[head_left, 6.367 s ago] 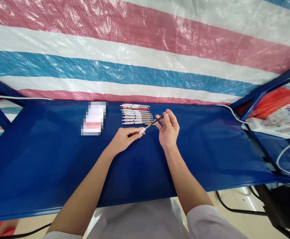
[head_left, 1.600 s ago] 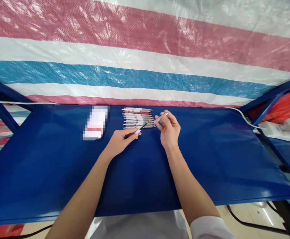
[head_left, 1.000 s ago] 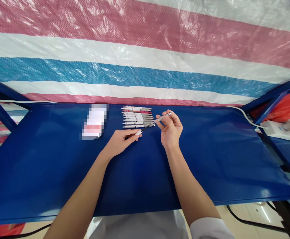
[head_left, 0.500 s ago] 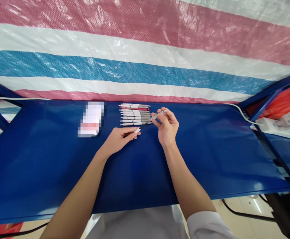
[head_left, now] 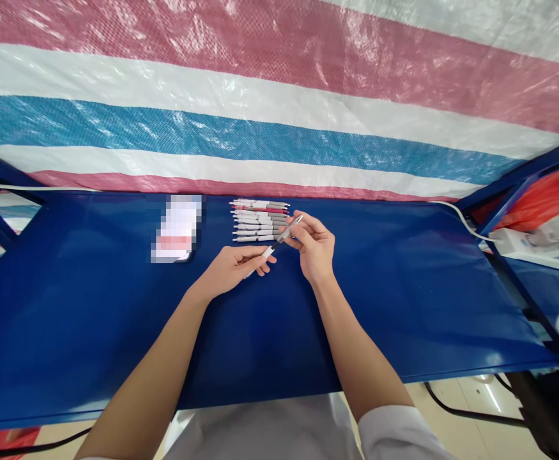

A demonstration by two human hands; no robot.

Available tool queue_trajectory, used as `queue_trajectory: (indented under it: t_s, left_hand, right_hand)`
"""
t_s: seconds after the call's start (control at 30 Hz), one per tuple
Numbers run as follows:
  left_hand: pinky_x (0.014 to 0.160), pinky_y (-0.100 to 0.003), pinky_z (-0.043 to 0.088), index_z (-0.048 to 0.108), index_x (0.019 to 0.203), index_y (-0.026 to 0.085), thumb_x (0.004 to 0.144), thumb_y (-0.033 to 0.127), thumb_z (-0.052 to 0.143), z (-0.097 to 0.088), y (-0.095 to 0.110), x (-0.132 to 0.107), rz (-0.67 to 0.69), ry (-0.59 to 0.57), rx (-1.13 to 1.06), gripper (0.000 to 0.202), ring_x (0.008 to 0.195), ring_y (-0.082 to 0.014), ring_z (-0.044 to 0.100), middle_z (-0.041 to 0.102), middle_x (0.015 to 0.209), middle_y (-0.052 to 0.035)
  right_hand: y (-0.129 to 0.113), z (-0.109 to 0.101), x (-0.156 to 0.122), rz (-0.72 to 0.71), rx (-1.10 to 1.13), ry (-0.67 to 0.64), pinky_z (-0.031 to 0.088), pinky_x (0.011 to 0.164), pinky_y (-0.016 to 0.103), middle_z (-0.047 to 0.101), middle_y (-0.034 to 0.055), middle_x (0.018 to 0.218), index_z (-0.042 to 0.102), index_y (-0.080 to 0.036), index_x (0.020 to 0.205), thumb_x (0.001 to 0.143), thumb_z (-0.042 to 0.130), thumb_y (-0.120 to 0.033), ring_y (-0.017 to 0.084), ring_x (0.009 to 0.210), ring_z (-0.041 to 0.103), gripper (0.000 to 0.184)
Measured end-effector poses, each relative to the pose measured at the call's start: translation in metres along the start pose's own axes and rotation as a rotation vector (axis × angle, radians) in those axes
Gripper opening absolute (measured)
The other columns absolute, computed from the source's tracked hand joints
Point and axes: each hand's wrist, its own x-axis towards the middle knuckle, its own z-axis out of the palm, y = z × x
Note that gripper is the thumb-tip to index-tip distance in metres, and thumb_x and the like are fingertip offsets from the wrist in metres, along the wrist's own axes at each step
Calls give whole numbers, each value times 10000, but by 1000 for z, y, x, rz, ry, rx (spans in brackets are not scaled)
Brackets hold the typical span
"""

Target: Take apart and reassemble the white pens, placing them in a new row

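My left hand (head_left: pixel 227 271) is closed on the white pen barrel (head_left: pixel 268 252), pinching it between thumb and fingers. Between thumb and fingertips, my right hand (head_left: pixel 317 250) grips the grey front section (head_left: pixel 285 232) of the same pen, its silver tip pointing up and right. A short stretch of dark refill (head_left: pixel 275 245) shows between the two parts, which line up at a slant. Just behind the hands lies a row of pens (head_left: pixel 255 227), mostly white with grey grips and one with red; my right fingers cover some of their right ends.
A phone (head_left: pixel 176 230) with a blurred screen lies left of the pens on the blue table (head_left: pixel 379 306). Striped plastic sheeting (head_left: pixel 260 140) hangs behind the table. Blue frame bars (head_left: pixel 513 198) and a white power strip (head_left: pixel 523 246) are at the right.
My right hand has moved left and slightly down with the grey section, bringing it closer to the barrel. Less of the refill shows now. My left hand has barely shifted.
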Motion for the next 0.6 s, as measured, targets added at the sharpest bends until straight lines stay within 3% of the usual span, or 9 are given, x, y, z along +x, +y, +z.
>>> queue_trajectory:
  t_s: [0.27, 0.6]
  left_hand:
    - [764, -316, 591, 745, 1060, 174, 857, 455, 653, 2, -5, 1, -17, 6, -59, 358, 725, -182, 708, 764, 918, -72]
    - [801, -366, 604, 749, 1048, 170, 824, 481, 675, 6, -9, 9, -11, 28, -56, 390, 768, -216, 731, 772, 934, -82]
  right_hand:
    - [7, 8, -4, 8, -13, -75, 627, 654, 253, 771, -10, 883, 728, -239, 974, 672, 801, -291, 162, 770, 751, 315]
    - [8, 2, -1, -9, -4, -44, 622, 644, 241, 762, -10, 867, 709, -224, 888, 651, 820, -300, 152, 763, 748, 273]
